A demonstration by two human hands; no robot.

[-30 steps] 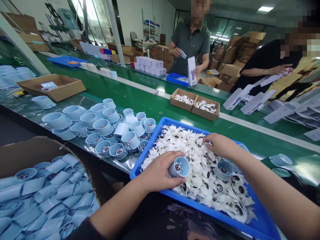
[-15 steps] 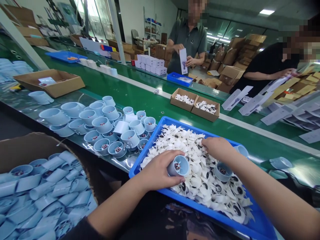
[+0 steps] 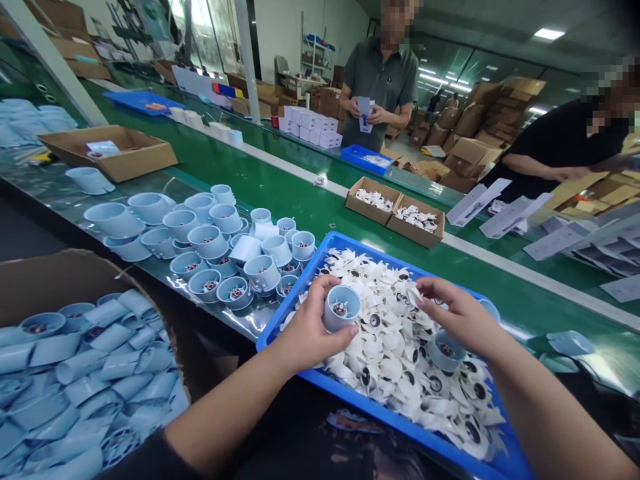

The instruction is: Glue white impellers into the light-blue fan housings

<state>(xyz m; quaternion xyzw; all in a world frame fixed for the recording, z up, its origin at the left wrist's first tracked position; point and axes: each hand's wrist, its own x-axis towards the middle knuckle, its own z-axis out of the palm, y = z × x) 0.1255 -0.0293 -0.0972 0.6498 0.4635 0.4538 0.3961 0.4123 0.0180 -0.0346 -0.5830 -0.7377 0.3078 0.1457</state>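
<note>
My left hand [image 3: 300, 337] is wrapped round a light blue plastic cup-shaped housing [image 3: 342, 308], its open end up and a copper-coloured motor winding showing inside. Between the thumb and fingers of my right hand [image 3: 453, 310] is a white fan blade [image 3: 414, 297], held just above the pile. Both hands are over a blue tray [image 3: 390, 420] heaped with white fan blades [image 3: 395, 340], many with dark round hubs. Another blue housing [image 3: 447, 351] rests on the heap below my right wrist.
Several blue housings [image 3: 207, 241] stand stacked left of the tray. A carton [image 3: 173, 327] full of housings is at lower left. Two small cardboard boxes [image 3: 417, 235] of white parts sit on the green belt [image 3: 280, 193]. Across it, two people [image 3: 383, 83] handle packaging.
My right hand has lifted slightly out of the pile, with a white fan blade now visible in its fingers. My left hand has moved a little left and up with the housing.
</note>
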